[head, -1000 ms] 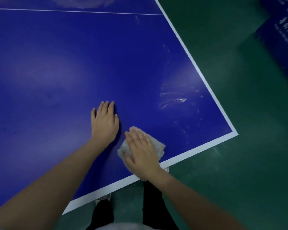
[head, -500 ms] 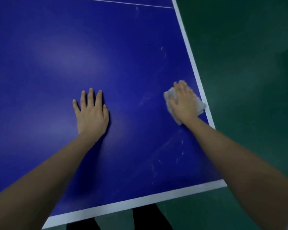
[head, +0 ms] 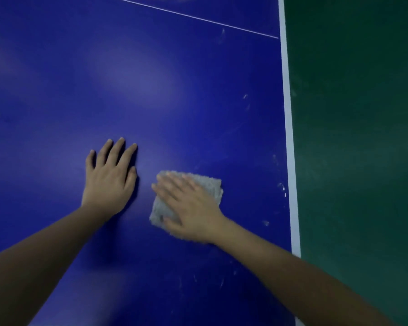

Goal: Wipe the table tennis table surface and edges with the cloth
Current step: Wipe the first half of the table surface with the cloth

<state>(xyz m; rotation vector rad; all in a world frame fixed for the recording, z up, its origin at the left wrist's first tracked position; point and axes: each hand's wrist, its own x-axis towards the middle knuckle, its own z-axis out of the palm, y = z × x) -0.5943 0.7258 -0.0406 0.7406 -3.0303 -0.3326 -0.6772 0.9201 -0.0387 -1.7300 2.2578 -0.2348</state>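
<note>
Green floor (head: 358, 137) borders blue table (head: 151, 85), white-edged.

Lettering on table tennis table (head: 174, 90): none readable, ahead of the left hand (head: 108, 177) or on either side of it.
Label on cloth (head: 210, 184) under right hand (head: 191, 208): none readable.
Signs on floor (head: 363, 161), right of the right hand: none readable.
</note>
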